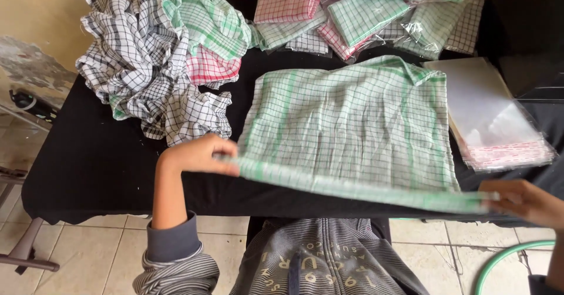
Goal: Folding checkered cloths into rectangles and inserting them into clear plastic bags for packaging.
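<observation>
A green-and-white checked cloth (352, 125) lies spread on the black table (88, 160), its near edge lifted off the surface. My left hand (197, 154) pinches the near left corner of that edge. My right hand (523, 201) grips the near right corner, at the table's front right. The cloth's far edge still rests on the table, with a small fold at the back.
A heap of crumpled checked cloths (158, 54) in black, green and red fills the back left. Folded, bagged cloths (364, 13) lie along the back. A stack of clear plastic bags (493, 119) sits at the right. A green hoop (505, 260) lies on the tiled floor.
</observation>
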